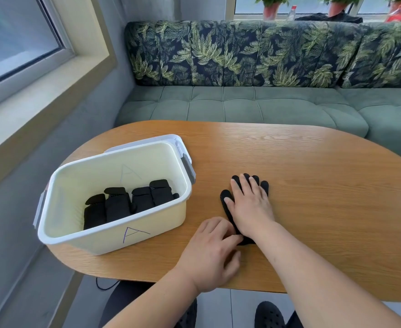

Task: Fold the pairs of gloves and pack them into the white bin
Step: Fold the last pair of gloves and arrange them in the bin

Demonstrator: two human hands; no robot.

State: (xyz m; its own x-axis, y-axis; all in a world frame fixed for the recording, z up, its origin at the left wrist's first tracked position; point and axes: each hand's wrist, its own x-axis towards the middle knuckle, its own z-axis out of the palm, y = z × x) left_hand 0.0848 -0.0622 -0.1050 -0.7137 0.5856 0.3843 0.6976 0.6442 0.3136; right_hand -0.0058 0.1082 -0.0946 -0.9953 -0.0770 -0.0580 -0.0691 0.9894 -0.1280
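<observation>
Head view: my right hand (251, 207) lies flat on a black glove (225, 201), fingers straight and spread, palm pressing it to the table (325, 185). The glove's dark fingertips peek out past my own. Its thumb sticks out to the left, flecked with small pale dots, and its cuff points back toward me. Whether one glove or a stacked pair lies under my palm I cannot tell. My left hand (212, 253) sits at the cuff end with its fingers curled and their tips against the fabric; I cannot tell whether they pinch it. Left of my hands, apart from the glove, stands the white bin (114, 236), with a purple "A" drawn on its near wall. On its floor lie folded gloves (121, 205), black bundles side by side in a row. Beyond the table runs a green sofa (242, 107) with a leaf-print back.
</observation>
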